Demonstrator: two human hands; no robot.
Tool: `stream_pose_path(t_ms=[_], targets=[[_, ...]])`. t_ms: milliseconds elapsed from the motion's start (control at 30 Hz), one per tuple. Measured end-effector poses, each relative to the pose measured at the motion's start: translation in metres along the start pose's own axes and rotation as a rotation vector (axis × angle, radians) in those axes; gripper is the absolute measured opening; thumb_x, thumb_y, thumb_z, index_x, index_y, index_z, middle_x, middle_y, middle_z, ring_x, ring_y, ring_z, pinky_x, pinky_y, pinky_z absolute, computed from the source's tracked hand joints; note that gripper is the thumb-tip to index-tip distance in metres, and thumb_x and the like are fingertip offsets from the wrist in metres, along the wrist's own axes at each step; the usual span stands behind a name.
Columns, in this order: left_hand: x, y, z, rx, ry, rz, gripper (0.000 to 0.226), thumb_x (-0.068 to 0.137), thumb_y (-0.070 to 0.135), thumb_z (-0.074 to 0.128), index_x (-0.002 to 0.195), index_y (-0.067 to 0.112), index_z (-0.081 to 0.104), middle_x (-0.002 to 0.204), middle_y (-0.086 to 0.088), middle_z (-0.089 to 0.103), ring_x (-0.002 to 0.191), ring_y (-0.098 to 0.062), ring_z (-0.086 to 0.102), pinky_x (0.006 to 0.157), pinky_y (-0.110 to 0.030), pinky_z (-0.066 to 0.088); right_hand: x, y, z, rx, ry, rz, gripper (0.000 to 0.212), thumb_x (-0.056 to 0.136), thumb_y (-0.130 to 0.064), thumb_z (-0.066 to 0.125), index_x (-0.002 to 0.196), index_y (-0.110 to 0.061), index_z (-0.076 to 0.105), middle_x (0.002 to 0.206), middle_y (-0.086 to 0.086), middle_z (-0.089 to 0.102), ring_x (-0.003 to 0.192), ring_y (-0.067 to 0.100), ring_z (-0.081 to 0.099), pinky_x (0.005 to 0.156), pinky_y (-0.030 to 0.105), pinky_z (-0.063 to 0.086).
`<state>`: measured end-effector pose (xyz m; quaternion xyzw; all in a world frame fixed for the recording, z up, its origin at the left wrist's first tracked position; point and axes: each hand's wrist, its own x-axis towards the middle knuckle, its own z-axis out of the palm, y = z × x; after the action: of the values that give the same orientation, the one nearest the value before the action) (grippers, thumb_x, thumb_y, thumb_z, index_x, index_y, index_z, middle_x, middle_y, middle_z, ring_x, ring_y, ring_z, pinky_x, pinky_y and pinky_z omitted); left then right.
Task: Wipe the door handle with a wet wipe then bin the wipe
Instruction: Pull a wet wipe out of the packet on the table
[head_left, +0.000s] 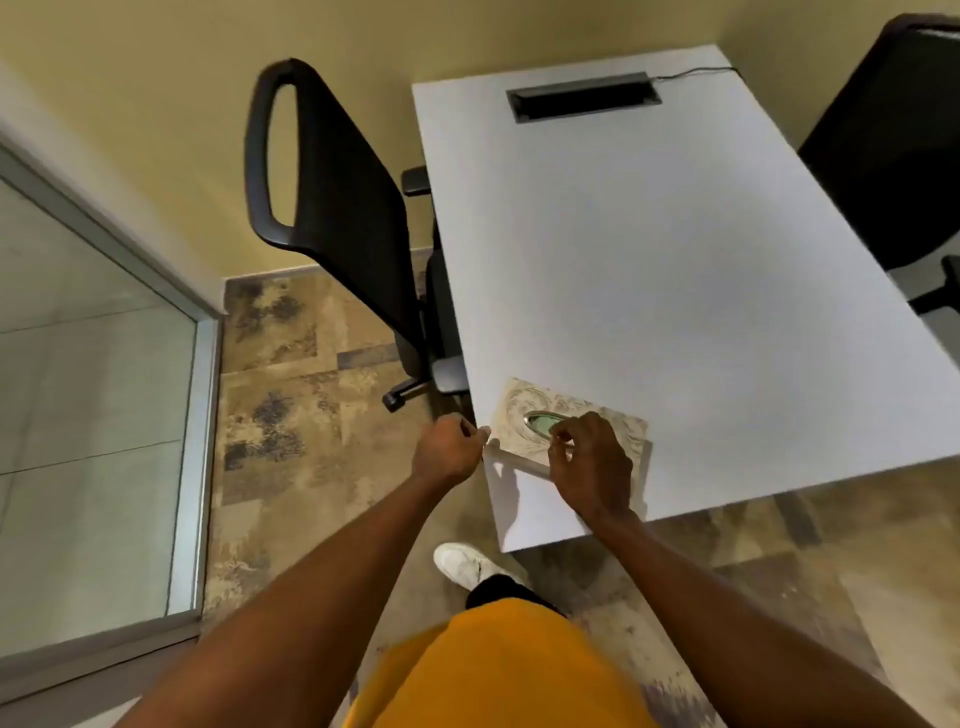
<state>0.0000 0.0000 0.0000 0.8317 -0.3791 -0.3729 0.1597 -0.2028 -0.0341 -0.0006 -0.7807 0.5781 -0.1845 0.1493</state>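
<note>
Down at the table's (675, 270) near-left corner, the right hand (592, 467) pinches at the wipe pack's (519, 410) opening; the left hand (449, 449) grips its edge, fingers curled.

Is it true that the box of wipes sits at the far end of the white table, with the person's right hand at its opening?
Not quite. In the head view the box of wipes sits at the near corner of the white table, with the right hand at its opening.

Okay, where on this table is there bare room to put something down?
Nearly all the white table is bare, from the cable slot at the far end down to the wipes box. Only the near left corner is crowded, with the box and both hands: left hand, right hand.
</note>
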Motion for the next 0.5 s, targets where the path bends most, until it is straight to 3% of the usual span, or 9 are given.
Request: stream_pose_path(t_ms=[67,233,500], targets=[[0.005,0.007,0.007,0.017,-0.014,-0.029,0.034,0.103,0.044,0.075,0.1,0.01,0.076,0.105,-0.011,0.08,0.104,-0.034,0.075,0.087,-0.042,0.057,0.007,0.006,-0.005,-0.034,0.01,0.068,0.004,0.091,-0.021,0.071,0.092,-0.018,0.073,0.094,0.005,0.071,0.087,0.03,0.069,0.059,0.037,0.057],[0.011,0.017,0.015,0.064,-0.009,-0.057,0.029,0.098,0.037,0.081,0.107,0.011,0.071,0.114,-0.014,0.078,0.109,-0.037,0.074,0.093,-0.049,0.065,0.017,0.016,-0.01,-0.079,-0.072,0.209,0.012,0.092,-0.028,0.074,0.088,-0.017,0.076,0.093,0.004,0.075,0.086,0.029,0.071,0.061,0.033,0.052],[0.017,0.011,0.022,0.122,-0.034,-0.072,0.032,0.093,0.04,0.089,0.103,0.014,0.072,0.111,-0.01,0.08,0.105,-0.033,0.076,0.091,-0.049,0.067,0.041,0.016,-0.008,-0.163,-0.305,0.325,0.024,0.094,-0.039,0.069,0.101,-0.022,0.083,0.097,0.006,0.081,0.091,0.03,0.075,0.072,0.034,0.06]])
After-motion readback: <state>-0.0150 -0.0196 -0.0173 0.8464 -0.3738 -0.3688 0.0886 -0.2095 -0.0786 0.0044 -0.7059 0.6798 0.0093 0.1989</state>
